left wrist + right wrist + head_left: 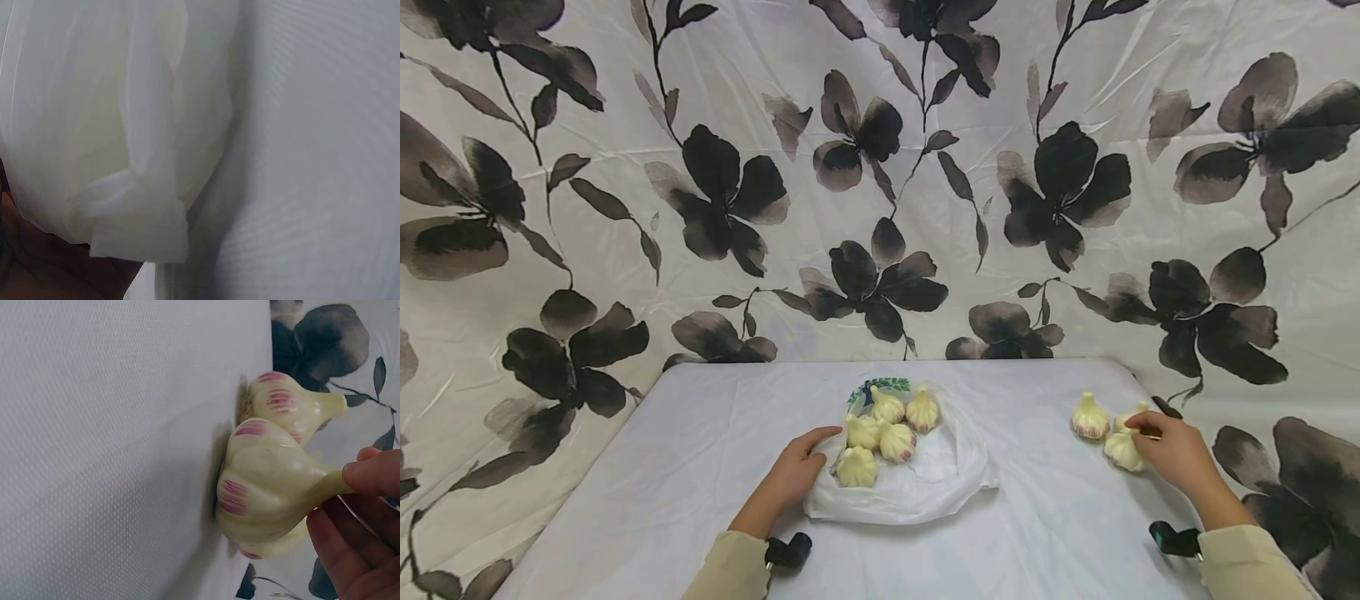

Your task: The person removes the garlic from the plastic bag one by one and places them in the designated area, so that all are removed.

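A white plastic bag (910, 504) lies spread open on the table with several garlic bulbs (897, 442) inside it. My left hand (793, 471) holds the bag's left edge. Close up in the left wrist view, the crumpled plastic (112, 137) hangs over the palm and hides most of the fingers. Over at the right, my right hand (1176, 450) pinches the stem of a garlic bulb (269, 487) between thumb and fingers. Another bulb (1090, 417) stands to its left, and a third (1133, 415) is partly covered by the hand.
White cloth covers the table (700, 433), whose far edge meets a hanging floral sheet (880, 192). Green print (889, 384) shows on the bag's far rim. The group of bulbs on the right sits near the table's right edge.
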### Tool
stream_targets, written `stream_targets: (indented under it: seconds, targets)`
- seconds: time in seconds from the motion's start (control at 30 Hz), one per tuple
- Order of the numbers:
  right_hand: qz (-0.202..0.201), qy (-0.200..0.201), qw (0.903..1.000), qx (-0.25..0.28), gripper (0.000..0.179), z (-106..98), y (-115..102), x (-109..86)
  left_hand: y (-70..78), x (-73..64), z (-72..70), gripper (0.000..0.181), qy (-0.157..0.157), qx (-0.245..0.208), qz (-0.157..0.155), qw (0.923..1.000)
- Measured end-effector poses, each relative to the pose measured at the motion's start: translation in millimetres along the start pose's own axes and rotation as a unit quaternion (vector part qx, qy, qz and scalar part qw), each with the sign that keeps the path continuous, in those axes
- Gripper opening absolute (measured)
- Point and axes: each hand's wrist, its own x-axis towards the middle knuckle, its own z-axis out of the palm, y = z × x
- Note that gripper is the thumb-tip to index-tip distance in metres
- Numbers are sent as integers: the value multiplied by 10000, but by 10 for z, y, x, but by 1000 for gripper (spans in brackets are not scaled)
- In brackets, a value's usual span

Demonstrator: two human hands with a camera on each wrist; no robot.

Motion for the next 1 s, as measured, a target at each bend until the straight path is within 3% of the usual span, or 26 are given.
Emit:
stream_targets:
  seconds: [0.37,0.63,1.0]
  targets:
    - [79,-29,10000,12,23,26,-17,24,-25,-14,7,50,-4,-26,-48,10000]
    - [-143,130,9998,-68,22,-5,-98,23,-11,-13,-7,49,18,-25,-14,10000]
    - [-74,0,9998,-168,24,-36,-266,70,8,-9,-5,49,20,-16,-46,10000]
